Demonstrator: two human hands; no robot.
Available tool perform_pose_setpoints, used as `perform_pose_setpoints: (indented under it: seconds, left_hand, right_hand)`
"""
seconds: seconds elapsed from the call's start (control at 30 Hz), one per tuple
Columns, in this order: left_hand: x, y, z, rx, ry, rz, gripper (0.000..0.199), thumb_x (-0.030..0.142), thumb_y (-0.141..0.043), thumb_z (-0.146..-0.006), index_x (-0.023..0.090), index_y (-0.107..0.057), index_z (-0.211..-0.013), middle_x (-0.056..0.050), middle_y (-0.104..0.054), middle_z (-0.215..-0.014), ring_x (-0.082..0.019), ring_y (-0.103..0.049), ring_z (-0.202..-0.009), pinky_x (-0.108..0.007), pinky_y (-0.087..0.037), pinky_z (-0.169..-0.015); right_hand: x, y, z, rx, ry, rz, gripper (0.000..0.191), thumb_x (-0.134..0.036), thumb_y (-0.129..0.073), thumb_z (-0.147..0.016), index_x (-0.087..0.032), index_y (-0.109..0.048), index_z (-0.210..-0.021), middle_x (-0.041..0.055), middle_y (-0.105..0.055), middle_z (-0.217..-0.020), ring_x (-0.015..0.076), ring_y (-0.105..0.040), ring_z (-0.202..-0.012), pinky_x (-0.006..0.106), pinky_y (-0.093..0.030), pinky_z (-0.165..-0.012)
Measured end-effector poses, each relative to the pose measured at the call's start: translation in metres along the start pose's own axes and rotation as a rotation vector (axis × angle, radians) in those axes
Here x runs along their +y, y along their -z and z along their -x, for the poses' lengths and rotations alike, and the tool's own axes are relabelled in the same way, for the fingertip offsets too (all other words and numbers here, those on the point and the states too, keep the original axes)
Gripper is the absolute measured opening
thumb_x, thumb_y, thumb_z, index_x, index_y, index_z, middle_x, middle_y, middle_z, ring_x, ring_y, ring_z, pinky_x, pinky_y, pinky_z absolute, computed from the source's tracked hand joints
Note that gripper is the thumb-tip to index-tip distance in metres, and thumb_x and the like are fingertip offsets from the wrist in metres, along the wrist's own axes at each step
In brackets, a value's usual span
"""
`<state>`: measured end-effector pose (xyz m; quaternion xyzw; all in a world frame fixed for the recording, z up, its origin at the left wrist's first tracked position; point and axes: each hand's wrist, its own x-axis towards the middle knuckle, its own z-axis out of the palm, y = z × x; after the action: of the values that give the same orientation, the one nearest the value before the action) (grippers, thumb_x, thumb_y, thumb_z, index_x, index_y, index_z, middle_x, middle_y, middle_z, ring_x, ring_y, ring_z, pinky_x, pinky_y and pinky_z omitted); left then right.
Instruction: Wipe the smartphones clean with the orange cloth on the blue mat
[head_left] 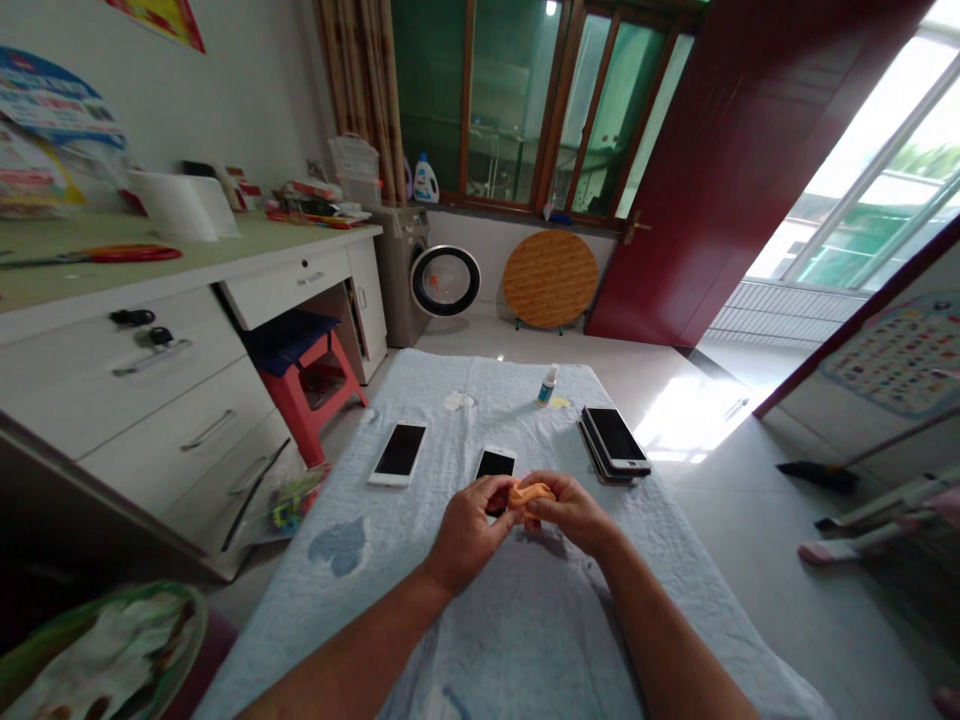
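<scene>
An orange cloth (534,493) is bunched between my two hands, above the middle of the covered table. My left hand (469,530) pinches its left side, and my right hand (576,510) grips it from the right. Just behind my left hand lies a white phone with a dark screen (496,461), partly hidden by the fingers. A larger white phone (400,454) lies flat to the left. On the right sits a small stack of phones (615,440), a dark-screened one on top. A small spray bottle (548,386) stands upright toward the far edge.
A light blue quilted cloth (420,620) covers the table. To the left are a red stool (319,385), a white desk (225,375) with drawers and a waste bin (199,610). Beyond stand a washing machine with its door open (445,281) and a round wooden tabletop (550,278).
</scene>
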<state>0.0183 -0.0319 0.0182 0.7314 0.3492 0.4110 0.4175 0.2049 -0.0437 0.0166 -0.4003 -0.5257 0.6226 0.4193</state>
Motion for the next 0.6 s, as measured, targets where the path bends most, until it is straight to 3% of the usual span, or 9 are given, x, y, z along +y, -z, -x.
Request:
perform_pose_setpoints:
  seconds: [0.13,0.27,0.4,0.5,0.6]
  left_hand:
    - [0.005,0.001,0.0,-0.086,0.017,0.102,0.024,0.015,-0.057,-0.083,0.021,-0.061,-0.106,-0.003,-0.068,-0.104,-0.016,-0.065,-0.092,-0.027,-0.052,-0.083]
    - [0.004,-0.001,0.002,-0.105,0.016,0.102,0.031,0.016,-0.054,-0.085,0.022,-0.055,-0.116,-0.004,-0.066,-0.107,-0.016,-0.065,-0.092,-0.028,-0.052,-0.082]
    - [-0.006,0.002,0.001,0.028,0.013,-0.158,0.042,0.019,-0.059,-0.081,0.023,-0.051,-0.122,-0.002,-0.063,-0.096,-0.015,-0.061,-0.078,-0.028,-0.051,-0.073]
    - [-0.015,0.011,-0.003,0.099,-0.035,-0.376,0.041,0.019,-0.063,-0.076,0.021,-0.054,-0.116,-0.005,-0.062,-0.1,-0.02,-0.059,-0.091,-0.034,-0.049,-0.082]
    - [-0.022,0.023,-0.004,0.039,-0.008,-0.597,0.048,0.029,-0.071,-0.07,0.019,-0.057,-0.116,-0.009,-0.06,-0.11,-0.026,-0.055,-0.104,-0.041,-0.044,-0.092]
  right_hand:
    - [-0.001,-0.004,0.0,0.026,0.011,-0.039,0.04,-0.038,-0.076,-0.069,-0.021,-0.053,-0.097,-0.0026,-0.061,-0.076,0.0095,-0.056,-0.058,0.018,-0.039,-0.049]
    - [0.003,-0.003,-0.002,0.054,-0.011,0.013,0.04,-0.039,-0.076,-0.068,-0.018,-0.058,-0.097,-0.0024,-0.06,-0.074,0.0087,-0.053,-0.057,0.019,-0.039,-0.05]
    - [0.009,0.003,-0.006,0.143,0.012,0.079,0.034,-0.041,-0.074,-0.069,-0.016,-0.061,-0.088,-0.0012,-0.061,-0.069,0.0081,-0.05,-0.052,0.02,-0.037,-0.048]
    - [0.013,0.007,-0.01,0.287,0.068,0.123,0.032,-0.04,-0.073,-0.07,-0.017,-0.059,-0.086,-0.0027,-0.058,-0.063,0.0079,-0.047,-0.05,0.02,-0.035,-0.047]
    - [0.015,0.007,-0.014,0.428,0.095,0.187,0.031,-0.04,-0.071,-0.071,-0.018,-0.055,-0.087,-0.0051,-0.054,-0.059,0.0083,-0.044,-0.049,0.02,-0.034,-0.046]
